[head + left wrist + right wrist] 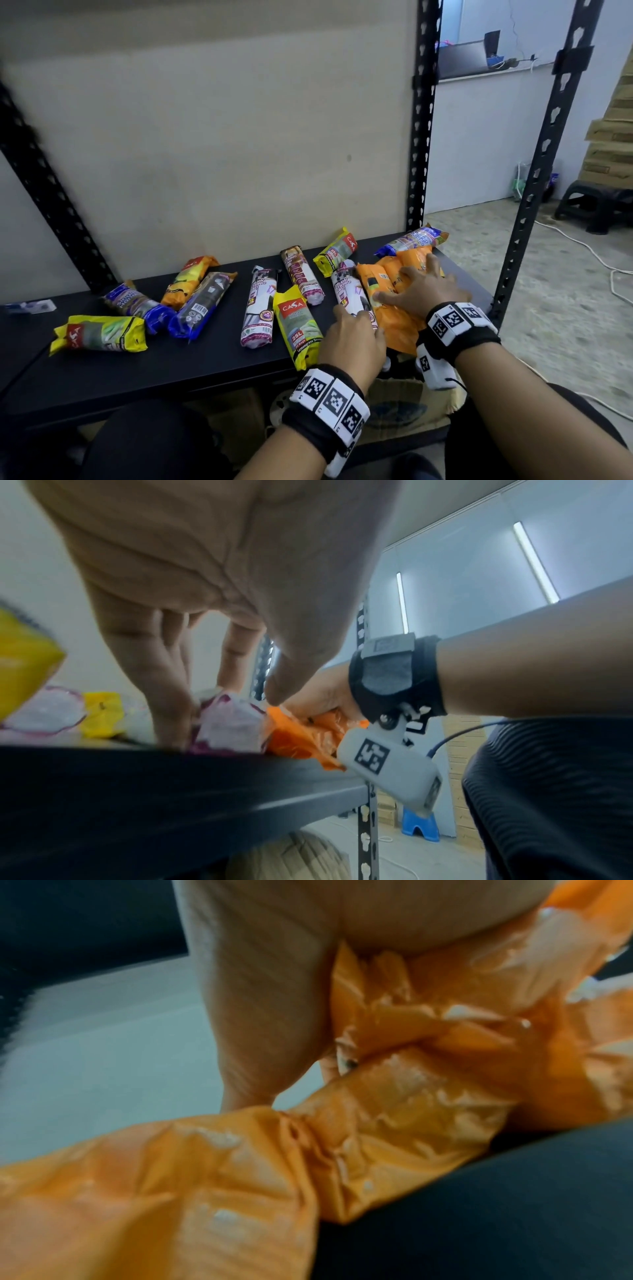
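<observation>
Several packets of rolled bags lie scattered on a black shelf (205, 363). My left hand (358, 322) reaches down over the near end of a white and purple drawstring-bag roll (349, 287). In the left wrist view the fingers (167, 696) and thumb of this hand (219, 696) straddle the roll (232, 723) and hold it. My right hand (418, 284) lies spread on a heap of orange packets (390, 329) at the shelf's right end. Crumpled orange film (394, 1123) fills the right wrist view under my palm (267, 1001).
A yellow packet (301, 329) lies just left of my left hand, with two more white and purple rolls (258, 308) beyond. Blue, yellow and orange packets (137, 305) sit further left. Black rack uprights (423, 137) stand at the right. A cardboard box (404, 407) sits below.
</observation>
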